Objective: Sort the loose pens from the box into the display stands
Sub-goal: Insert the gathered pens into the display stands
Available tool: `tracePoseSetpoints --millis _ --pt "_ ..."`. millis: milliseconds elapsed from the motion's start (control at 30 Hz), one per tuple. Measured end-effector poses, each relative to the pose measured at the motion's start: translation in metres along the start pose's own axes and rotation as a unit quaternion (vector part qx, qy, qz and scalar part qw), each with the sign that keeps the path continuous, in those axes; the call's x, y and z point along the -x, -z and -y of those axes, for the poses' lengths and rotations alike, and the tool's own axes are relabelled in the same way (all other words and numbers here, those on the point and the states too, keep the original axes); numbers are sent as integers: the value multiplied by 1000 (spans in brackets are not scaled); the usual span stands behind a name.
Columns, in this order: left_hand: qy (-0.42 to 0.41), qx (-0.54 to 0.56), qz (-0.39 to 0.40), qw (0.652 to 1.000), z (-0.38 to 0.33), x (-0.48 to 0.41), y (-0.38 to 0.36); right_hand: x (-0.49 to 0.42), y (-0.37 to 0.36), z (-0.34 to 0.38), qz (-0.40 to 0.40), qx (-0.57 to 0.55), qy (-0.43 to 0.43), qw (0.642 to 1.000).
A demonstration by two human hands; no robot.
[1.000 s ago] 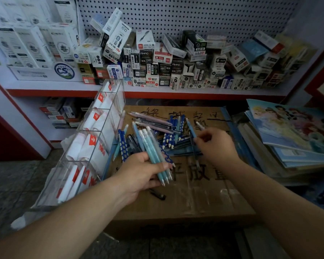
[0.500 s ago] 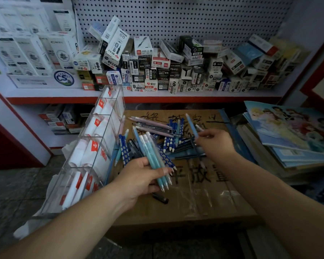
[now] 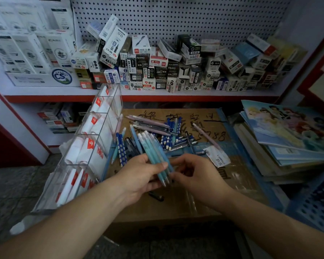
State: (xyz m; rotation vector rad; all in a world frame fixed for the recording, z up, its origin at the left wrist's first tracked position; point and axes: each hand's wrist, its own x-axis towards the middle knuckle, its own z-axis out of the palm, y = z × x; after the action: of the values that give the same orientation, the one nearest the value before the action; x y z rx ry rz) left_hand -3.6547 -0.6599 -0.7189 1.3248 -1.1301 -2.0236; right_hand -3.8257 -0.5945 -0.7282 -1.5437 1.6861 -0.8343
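Note:
My left hand [image 3: 138, 176] grips a bundle of light blue pens [image 3: 151, 146], tips pointing down towards me. My right hand [image 3: 196, 176] sits at the bundle's lower end, with thumb and curled fingers pinching the pens near their tips. Behind the hands, several loose pens [image 3: 168, 135] in dark blue, pink and grey lie in a pile on top of a closed cardboard box [image 3: 195, 199]. One pink pen [image 3: 206, 136] lies apart to the right. A clear acrylic display stand [image 3: 86, 146] with white and red card inserts leans at the box's left edge.
A small black cap [image 3: 156, 196] lies on the box under my hands, and a white label [image 3: 218, 158] sits to the right. Stacked notebooks [image 3: 288, 131] are at the right. The shelf behind holds many small pen boxes [image 3: 157, 68].
My right hand lifted a blue pen from the pile and came back to meet the bundle. My left hand turned the bundle slightly and moved toward the right hand.

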Motion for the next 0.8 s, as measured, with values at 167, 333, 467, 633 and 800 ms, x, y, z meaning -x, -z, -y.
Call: tracePoseSetpoints --millis 167,333,467,633,800 --pt "6 -15 -31 999 4 -8 -4 -4 2 -2 10 -82 -36 996" --pt "9 -42 -43 998 6 -13 -8 -12 16 -6 42 -120 -91 988" --pt "6 -65 -30 997 5 -14 -11 -43 44 -35 -144 82 -73 983" --pt "2 -98 -25 995 4 -13 -13 -73 72 -83 -227 153 -150 950" --pt "3 -118 -18 993 7 -12 -16 -85 76 -90 -216 134 -184 949"
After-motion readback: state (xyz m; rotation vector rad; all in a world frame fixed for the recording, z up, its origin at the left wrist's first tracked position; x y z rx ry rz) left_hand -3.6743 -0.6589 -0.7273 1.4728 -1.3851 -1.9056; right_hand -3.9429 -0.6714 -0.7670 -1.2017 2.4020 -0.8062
